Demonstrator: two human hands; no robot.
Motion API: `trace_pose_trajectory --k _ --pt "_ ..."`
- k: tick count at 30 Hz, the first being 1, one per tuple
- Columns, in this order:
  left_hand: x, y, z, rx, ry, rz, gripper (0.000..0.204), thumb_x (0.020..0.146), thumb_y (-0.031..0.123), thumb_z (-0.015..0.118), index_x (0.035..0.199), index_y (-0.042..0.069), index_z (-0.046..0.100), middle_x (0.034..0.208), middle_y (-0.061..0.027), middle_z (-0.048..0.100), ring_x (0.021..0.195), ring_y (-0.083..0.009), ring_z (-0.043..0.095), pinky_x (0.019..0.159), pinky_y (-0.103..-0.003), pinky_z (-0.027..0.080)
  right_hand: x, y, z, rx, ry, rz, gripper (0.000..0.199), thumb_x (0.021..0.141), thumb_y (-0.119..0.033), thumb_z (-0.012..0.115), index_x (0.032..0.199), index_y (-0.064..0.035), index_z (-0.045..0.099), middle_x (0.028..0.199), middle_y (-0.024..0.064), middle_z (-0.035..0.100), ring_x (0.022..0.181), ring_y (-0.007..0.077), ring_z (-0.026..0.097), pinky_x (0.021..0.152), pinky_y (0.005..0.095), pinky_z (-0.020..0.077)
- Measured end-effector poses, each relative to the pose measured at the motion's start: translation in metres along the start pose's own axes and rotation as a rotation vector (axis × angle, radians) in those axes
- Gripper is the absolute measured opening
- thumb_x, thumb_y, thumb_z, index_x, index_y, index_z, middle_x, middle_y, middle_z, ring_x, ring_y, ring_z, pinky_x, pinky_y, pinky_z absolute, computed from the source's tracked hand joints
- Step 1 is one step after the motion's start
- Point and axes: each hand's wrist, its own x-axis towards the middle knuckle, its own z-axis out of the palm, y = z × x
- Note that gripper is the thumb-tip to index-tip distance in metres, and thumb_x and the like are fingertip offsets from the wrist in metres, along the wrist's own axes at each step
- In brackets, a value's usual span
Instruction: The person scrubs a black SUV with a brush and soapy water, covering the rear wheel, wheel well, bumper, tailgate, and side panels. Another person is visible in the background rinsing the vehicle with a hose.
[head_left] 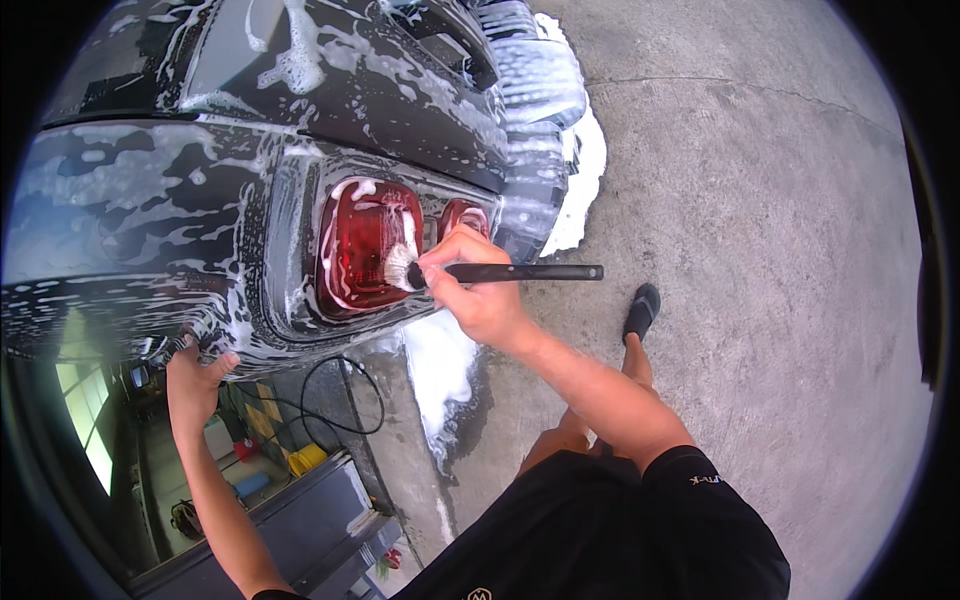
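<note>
My right hand (pixel 480 295) is closed around a black-handled detailing brush (pixel 530 272). Its pale bristles press against the large red tail light (pixel 365 240) of a dark car (pixel 130 230) streaked with white foam. A smaller red light (pixel 466 216) sits just beyond, partly behind my fingers. At the lower left, my left hand (pixel 197 375) rests against the car's foamy edge, thumb apart from the fingers; the fingertips are partly hidden there, and I see nothing held in it.
White foam (pixel 440 370) lies on the concrete floor (pixel 740 250) under and beside the car. A black hose (pixel 378 385) loops below the car's edge. Near a grey cabinet (pixel 310 520), a yellow object (pixel 306 459) stands at the lower left. My shoe (pixel 642 310) is on the concrete.
</note>
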Motion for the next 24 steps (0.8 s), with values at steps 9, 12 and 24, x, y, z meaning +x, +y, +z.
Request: trace_pose_trajectory --k 9,12,24 --pt "-0.007 0.093 -0.006 -0.117 0.056 -0.178 0.074 0.103 0.054 0.06 0.123 -0.017 0.06 0.089 -0.0236 0.066 0.083 -0.0212 0.052 0.084 -0.037 0.05 0.017 -0.008 -0.022 0.218 -0.205 0.057 0.011 0.088 -0.003 0.07 0.099 -0.0012 0.07 0.105 0.0151 0.064 0.089 0.0255 0.064 0.081 0.0356 0.0497" --pt "-0.004 0.091 -0.015 -0.2 -0.051 -0.157 0.072 0.101 0.056 0.062 0.116 -0.014 0.063 0.084 -0.0204 0.064 0.08 -0.0217 0.049 0.08 -0.038 0.049 0.036 0.026 -0.089 -0.055 -0.085 0.232 0.011 0.09 -0.006 0.07 0.1 -0.0002 0.069 0.104 0.013 0.061 0.09 0.0245 0.063 0.081 0.0356 0.0504" --pt "0.012 0.103 -0.016 -0.323 0.118 -0.159 0.08 0.089 0.064 0.073 0.11 -0.014 0.063 0.098 -0.0244 0.069 0.088 -0.0267 0.055 0.088 -0.042 0.049 0.187 0.116 -0.126 -0.344 0.274 0.325 0.014 0.086 -0.003 0.068 0.099 -0.0047 0.074 0.101 0.0138 0.066 0.092 0.0269 0.065 0.081 0.0364 0.0519"
